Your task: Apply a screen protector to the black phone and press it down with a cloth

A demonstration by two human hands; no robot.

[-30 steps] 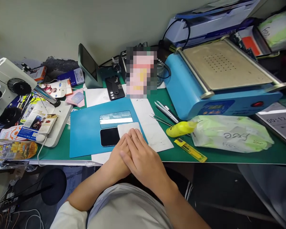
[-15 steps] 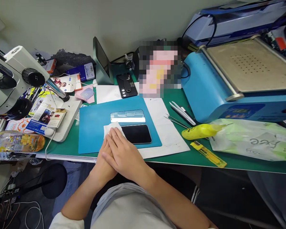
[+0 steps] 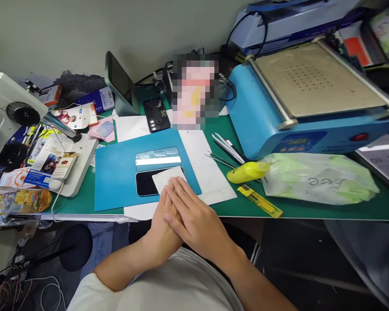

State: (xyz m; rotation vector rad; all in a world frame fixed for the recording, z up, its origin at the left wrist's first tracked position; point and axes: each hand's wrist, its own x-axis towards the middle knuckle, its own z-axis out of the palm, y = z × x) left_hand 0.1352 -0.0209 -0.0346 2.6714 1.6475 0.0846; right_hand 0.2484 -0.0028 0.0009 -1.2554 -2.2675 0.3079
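Observation:
My left hand (image 3: 166, 226) lies under my right hand (image 3: 201, 218), its fingers pressed down on a white wipe (image 3: 164, 179). The right hand rests flat across it, fingers straight and close together. Beneath the wipe is a black-screened phone (image 3: 145, 184), lying face up on a blue mat (image 3: 113, 181); its right part is covered by the wipe and my fingers. Just behind the phone lies a clear screen-protector-like sheet (image 3: 157, 160) with a white band. The left fingertips are mostly hidden.
To the right sit a blue heating-plate machine (image 3: 262, 121), tweezers (image 3: 218, 159), a yellow bottle (image 3: 246, 172), a yellow narrow pack (image 3: 259, 201) and a pack of tissues (image 3: 320, 179). A microscope stand (image 3: 81, 172) is at left. Behind the mat lies a black phone case (image 3: 156, 114).
Both hands have slid the wipe from the phone's left end towards its right end, uncovering the left part of the screen. The view has also shifted right.

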